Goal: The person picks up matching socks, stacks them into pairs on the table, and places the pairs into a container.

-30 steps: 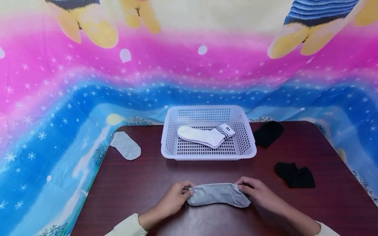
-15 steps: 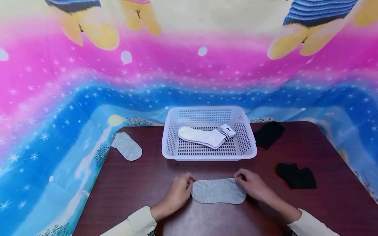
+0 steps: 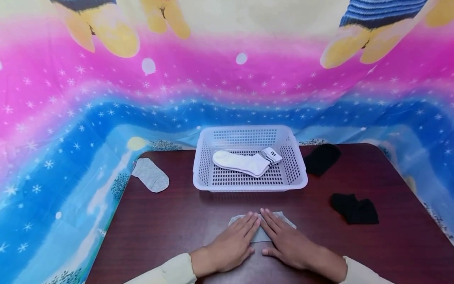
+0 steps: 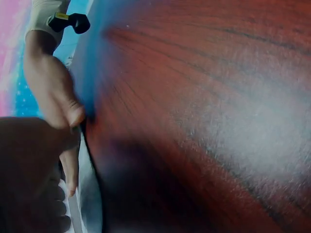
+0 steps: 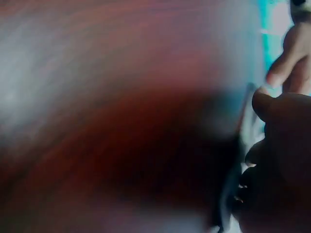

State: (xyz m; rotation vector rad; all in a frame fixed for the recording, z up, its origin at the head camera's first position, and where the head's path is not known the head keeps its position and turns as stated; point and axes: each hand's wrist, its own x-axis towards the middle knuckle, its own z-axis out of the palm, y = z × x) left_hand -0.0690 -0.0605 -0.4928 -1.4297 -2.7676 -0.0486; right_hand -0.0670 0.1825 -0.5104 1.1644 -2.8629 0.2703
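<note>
L hand (image 3: 232,246) & R hand (image 3: 291,244) lie flat, fingers straight, gripping nothing, on lt-grey fabric sock (image 3: 261,236), near ctr of dark red-brown table (image 3: 170,221). Black fabric sock (image 3: 354,210) to R; 2nd lt-grey sock (image 3: 151,175) far L; white perforated plastic basket (image 3: 250,187) far ctr.

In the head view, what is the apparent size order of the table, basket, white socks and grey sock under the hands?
Table
Basket
White socks
Unsure, not ranked: grey sock, partly covered by left hand and right hand.

The left hand (image 3: 230,244) and right hand (image 3: 292,242) hide much of the grey sock (image 3: 261,236) from me, their sleeves (image 3: 172,271) cut off below.
</note>
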